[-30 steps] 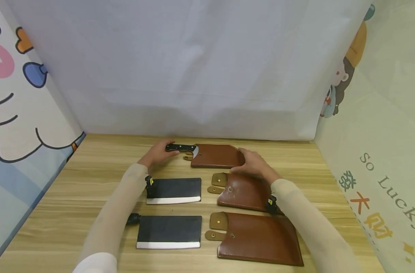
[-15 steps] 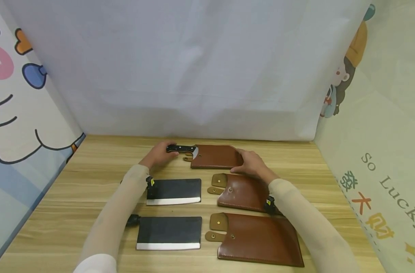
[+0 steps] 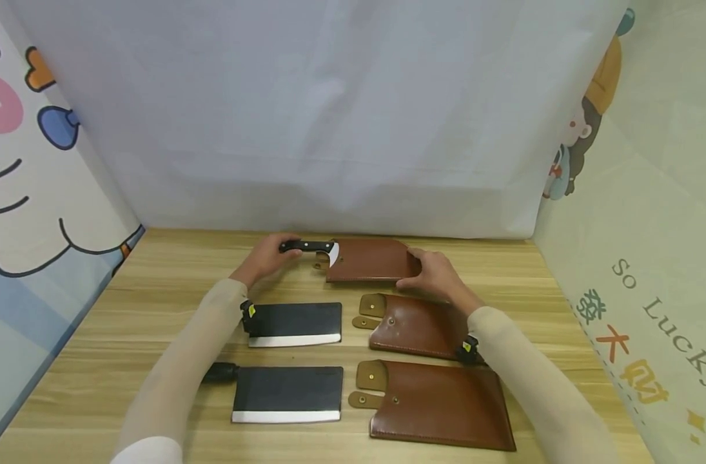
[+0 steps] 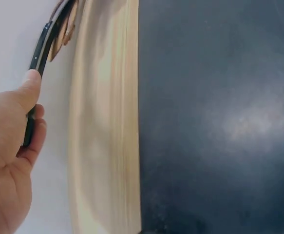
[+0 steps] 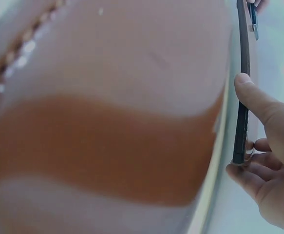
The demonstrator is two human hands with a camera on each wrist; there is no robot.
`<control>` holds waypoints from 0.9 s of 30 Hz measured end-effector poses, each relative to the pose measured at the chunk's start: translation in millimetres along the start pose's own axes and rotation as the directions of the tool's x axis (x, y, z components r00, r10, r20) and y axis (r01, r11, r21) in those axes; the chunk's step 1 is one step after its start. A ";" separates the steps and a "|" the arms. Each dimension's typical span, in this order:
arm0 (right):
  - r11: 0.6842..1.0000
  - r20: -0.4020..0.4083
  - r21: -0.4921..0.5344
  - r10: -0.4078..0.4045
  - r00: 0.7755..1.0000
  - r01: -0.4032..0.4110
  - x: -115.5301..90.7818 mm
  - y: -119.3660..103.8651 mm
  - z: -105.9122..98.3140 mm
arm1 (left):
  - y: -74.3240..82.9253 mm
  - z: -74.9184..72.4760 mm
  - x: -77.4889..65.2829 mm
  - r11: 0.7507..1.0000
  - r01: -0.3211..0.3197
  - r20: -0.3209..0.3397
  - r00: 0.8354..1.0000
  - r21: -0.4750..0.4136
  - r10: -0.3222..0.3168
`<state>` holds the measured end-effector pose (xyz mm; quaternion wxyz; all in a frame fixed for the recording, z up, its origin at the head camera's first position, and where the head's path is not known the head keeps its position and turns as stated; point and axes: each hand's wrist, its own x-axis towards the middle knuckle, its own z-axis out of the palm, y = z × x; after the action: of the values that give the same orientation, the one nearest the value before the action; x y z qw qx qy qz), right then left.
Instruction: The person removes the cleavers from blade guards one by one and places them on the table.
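In the head view, a cleaver (image 3: 309, 246) with a black riveted handle sits in a brown leather sheath (image 3: 370, 260) at the back of the table. Most of its blade is hidden inside; a silver strip shows at the mouth. My left hand (image 3: 267, 256) pinches the handle's end; the left wrist view has the thumb on one side of the black handle (image 4: 43, 46) and fingers curled behind. At the sheath's closed right end, my right hand (image 3: 435, 273) grips its edge, thumb and fingers on opposite faces in the right wrist view. Both appear slightly raised off the table.
Two dark cleavers with bright edges, a nearer one (image 3: 289, 394) and a farther one (image 3: 297, 323), lie blade-right on the wooden table (image 3: 109, 335). Two more brown sheaths, one nearer (image 3: 440, 403) and one farther (image 3: 416, 325), lie beside them. A white cloth (image 3: 341, 129) hangs behind.
The sheathed cleaver, held by both hands, has shifted slightly up and away from the table. Both hands moved with it. The other cleavers and sheaths stay where they were.
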<state>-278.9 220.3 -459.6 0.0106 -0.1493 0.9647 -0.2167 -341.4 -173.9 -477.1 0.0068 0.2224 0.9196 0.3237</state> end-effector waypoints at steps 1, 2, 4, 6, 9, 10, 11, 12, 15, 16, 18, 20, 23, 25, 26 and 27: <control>1.000 -0.009 0.001 -0.003 1.000 0.003 -1.4 -0.5 -1.3 | 1.3 -1.8 -0.6 1.000 -0.009 -0.008 1.000 0.001 0.009; 1.000 -0.018 0.003 -0.004 1.000 0.004 -2.9 -1.2 -2.6 | 2.4 -3.5 -1.3 1.000 -0.013 -0.016 1.000 0.003 0.013; 1.000 -0.034 0.003 -0.009 0.999 0.009 -5.9 -3.1 -4.6 | 4.1 -6.4 -2.3 1.000 -0.026 -0.030 0.999 0.007 0.027; 1.000 -0.047 0.007 -0.013 0.999 0.013 -9.2 -5.4 -6.3 | 5.9 -9.3 -4.1 0.999 -0.035 -0.043 0.998 0.011 0.035; 1.000 -0.072 0.017 -0.015 0.997 0.016 -14.9 -8.8 -7.9 | 9.1 -12.4 -6.8 0.999 -0.046 -0.056 0.997 0.002 0.046; 1.000 -0.083 0.021 -0.013 0.996 0.015 -17.1 -9.6 -8.3 | 10.5 -13.3 -7.9 0.999 -0.049 -0.061 0.997 -0.003 0.049; 1.000 -0.095 0.022 -0.015 0.995 0.017 -19.3 -10.5 -8.7 | 11.8 -14.1 -9.1 0.998 -0.057 -0.066 0.996 -0.005 0.056; 0.999 -0.107 0.025 -0.017 0.994 0.019 -21.4 -11.2 -8.9 | 12.6 -14.4 -10.2 0.998 -0.065 -0.072 0.995 -0.005 0.064; 0.999 -0.141 0.031 -0.020 0.990 0.025 -27.6 -12.3 -9.6 | 16.3 -15.9 -14.0 0.996 -0.091 -0.095 0.991 -0.004 0.091; 0.999 -0.150 0.034 -0.022 0.988 0.028 -29.5 -12.6 -9.8 | 17.1 -16.1 -15.0 0.995 -0.101 -0.105 0.989 -0.002 0.100; 0.999 -0.166 0.038 -0.027 0.986 0.034 -32.9 -12.8 -10.0 | 19.1 -16.5 -17.0 0.993 -0.122 -0.125 0.985 0.004 0.121; 0.998 -0.177 0.040 -0.031 0.984 0.039 -35.8 -13.1 -10.1 | 21.1 -16.8 -18.7 0.990 -0.141 -0.146 0.979 0.009 0.141; 0.998 -0.184 0.045 -0.025 0.983 0.034 -39.5 -13.4 -9.9 | 24.2 -16.8 -20.3 0.986 -0.167 -0.176 0.970 0.015 0.167; 0.999 -0.183 0.049 -0.013 0.983 0.022 -41.4 -13.5 -9.6 | 24.8 -15.9 -20.7 0.984 -0.178 -0.192 0.965 0.024 0.180; 0.998 -0.182 0.053 -0.007 0.983 0.017 -42.2 -13.5 -9.3 | 25.6 -15.8 -21.2 0.983 -0.181 -0.198 0.963 0.024 0.183; 0.998 -0.180 0.053 -0.004 0.984 0.014 -42.9 -13.4 -8.9 | 25.9 -15.4 -21.6 0.983 -0.182 -0.202 0.962 0.028 0.184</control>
<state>-234.9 225.0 -447.9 -0.0736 -0.1331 0.9548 -0.2554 -313.9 -174.1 -452.3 -0.1184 0.2721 0.8926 0.3396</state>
